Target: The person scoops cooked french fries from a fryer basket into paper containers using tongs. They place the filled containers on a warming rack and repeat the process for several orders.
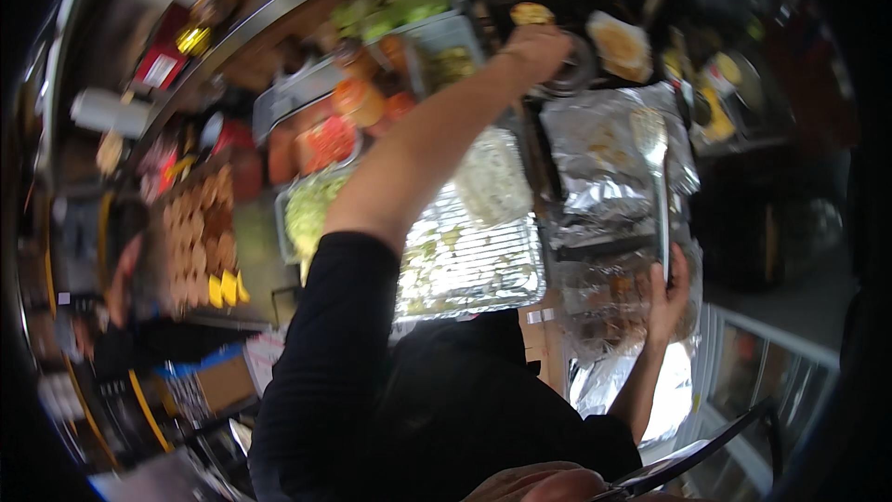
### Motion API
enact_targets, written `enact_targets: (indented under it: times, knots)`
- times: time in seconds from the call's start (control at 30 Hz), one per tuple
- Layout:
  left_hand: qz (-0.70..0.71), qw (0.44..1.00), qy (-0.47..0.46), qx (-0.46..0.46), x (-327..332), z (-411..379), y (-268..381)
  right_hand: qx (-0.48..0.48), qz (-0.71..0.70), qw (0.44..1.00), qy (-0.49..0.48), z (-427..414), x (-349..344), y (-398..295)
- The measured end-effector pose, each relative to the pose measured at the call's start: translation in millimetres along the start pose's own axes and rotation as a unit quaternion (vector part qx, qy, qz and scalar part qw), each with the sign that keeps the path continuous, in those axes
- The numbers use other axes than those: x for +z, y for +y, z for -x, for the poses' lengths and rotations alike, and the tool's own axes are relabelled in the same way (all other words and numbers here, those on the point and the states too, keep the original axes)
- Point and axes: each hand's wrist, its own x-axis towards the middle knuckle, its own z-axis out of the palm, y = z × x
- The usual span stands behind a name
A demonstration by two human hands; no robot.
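My left hand (pixel 540 52) reaches across to the far side, blurred, beside a round dark metal rim (pixel 571 70). A yellow piece of food (pixel 532 13) shows just beyond its fingers; whether they grip it is unclear. My right hand (pixel 669 300) holds a long metal serving spoon (pixel 655 139) by the handle, its bowl pointing away over a foil-covered pan (pixel 592 132). Under that hand lies a pan covered in clear film (pixel 599 293). Below my left forearm are a shiny ridged metal tray (pixel 481 272) scattered with green bits and a tub of pale chopped food (pixel 491 181).
Containers of shredded lettuce (pixel 310 206) and diced tomato (pixel 331 143) stand left, near orange sauce bottles (pixel 359 101). Rows of round brown pieces (pixel 198 237) with yellow slices (pixel 226 289) lie farther left, by another person's hand (pixel 125 265). A browned item on paper (pixel 620 45) sits far right.
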Motion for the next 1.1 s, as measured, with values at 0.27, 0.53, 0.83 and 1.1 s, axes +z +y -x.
enact_targets:
  times: [0.27, 0.53, 0.83, 1.1]
  knots:
    - [-0.001, 0.995, 0.089, -0.052, 7.6, 19.7, 16.7, 0.050, -0.010, 0.999, -0.017, -4.7, -3.6, 18.1]
    - [0.087, 0.993, 0.084, -0.014, -3.9, 33.3, 10.9, -0.074, 0.018, 0.997, -0.013, -17.6, 20.2, -12.4]
    - [0.075, 0.992, 0.075, -0.074, 9.2, -5.7, 2.2, -0.103, 0.095, 0.990, -0.024, -53.8, -23.3, -46.9]
    - [0.310, 0.922, 0.203, -0.115, -49.3, 16.2, -44.5, -0.231, 0.250, 0.938, -0.071, -112.1, -12.8, -96.7]
